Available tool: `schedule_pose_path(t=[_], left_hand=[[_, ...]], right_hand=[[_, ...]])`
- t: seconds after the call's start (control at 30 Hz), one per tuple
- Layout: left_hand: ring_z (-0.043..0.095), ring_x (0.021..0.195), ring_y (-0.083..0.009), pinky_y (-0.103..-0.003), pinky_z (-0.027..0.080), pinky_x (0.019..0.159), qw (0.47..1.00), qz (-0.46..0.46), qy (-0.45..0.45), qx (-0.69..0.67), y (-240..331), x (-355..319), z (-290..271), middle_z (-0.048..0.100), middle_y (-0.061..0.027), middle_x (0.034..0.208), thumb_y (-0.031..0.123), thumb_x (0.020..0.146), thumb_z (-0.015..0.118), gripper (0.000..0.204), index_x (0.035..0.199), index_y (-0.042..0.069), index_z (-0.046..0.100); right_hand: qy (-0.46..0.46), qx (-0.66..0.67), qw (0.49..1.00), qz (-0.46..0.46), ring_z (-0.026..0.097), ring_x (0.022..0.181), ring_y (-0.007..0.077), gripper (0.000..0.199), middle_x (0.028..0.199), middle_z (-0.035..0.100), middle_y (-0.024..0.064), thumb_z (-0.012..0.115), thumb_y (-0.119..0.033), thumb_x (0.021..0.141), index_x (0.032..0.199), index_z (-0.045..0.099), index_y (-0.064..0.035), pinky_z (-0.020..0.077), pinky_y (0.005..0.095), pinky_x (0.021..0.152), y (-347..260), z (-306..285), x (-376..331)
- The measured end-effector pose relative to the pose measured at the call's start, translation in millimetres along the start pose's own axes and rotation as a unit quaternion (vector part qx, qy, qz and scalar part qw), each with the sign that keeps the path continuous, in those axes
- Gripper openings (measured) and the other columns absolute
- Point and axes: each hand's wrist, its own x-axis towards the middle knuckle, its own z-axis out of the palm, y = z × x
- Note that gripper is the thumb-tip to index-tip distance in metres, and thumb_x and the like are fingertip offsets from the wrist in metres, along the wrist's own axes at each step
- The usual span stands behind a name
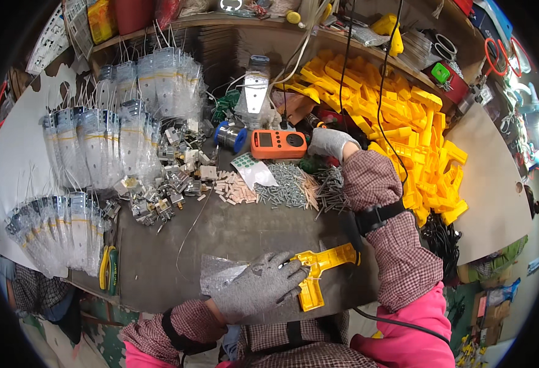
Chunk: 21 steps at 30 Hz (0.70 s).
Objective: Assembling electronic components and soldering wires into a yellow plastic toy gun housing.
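My left hand [258,288], in a grey glove, lies over the near edge of the table with its fingers on a yellow pistol-shaped plastic housing half [318,265]. The housing lies with its ribbed inside facing up. A clear plastic bag [219,273] sits partly under the same hand. My right hand [332,145], also gloved in grey, is stretched to the back beside an orange handheld meter [278,144]. Its fingers are curled and partly hidden, so what they grip does not show. A black and orange tool handle [313,121] stands just behind them.
Yellow housings [380,98] are heaped at the back right. Screws [281,186], pale small pins [235,187] and metal switch parts [165,184] cover the middle. Bagged metal plates with wires [100,144] fill the left, near yellow-green cutters [108,268]. Black cables [381,92] hang down.
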Motion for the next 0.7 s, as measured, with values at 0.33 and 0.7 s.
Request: schedule_pose_path(t=[0.33,0.7], left_hand=[[0.053,0.124,-0.0312,-0.046,0.044,0.101,1.000,0.016,0.009,-0.004,-3,0,9,0.060,-0.0119,0.127,0.037,0.096,0.059,0.049,0.135,0.007,0.055],[0.054,0.107,-0.0291,-0.048,0.039,0.097,0.995,-0.068,0.061,-0.045,9,22,13,0.062,-0.0078,0.103,0.022,0.084,0.065,0.039,0.120,0.007,0.062]], right_hand=[[0.084,0.021,0.996,0.007,0.069,0.102,0.0373,0.040,0.110,0.070,0.0250,0.064,-0.022,0.082,0.110,0.067,0.0064,0.0544,0.0446,0.086,-2,14,-29],[0.287,0.168,0.933,-0.139,0.069,0.094,0.0348,0.022,0.100,0.071,0.0170,0.063,-0.021,0.093,0.108,0.070,-0.0057,0.0542,0.0429,0.082,20,75,-134]])
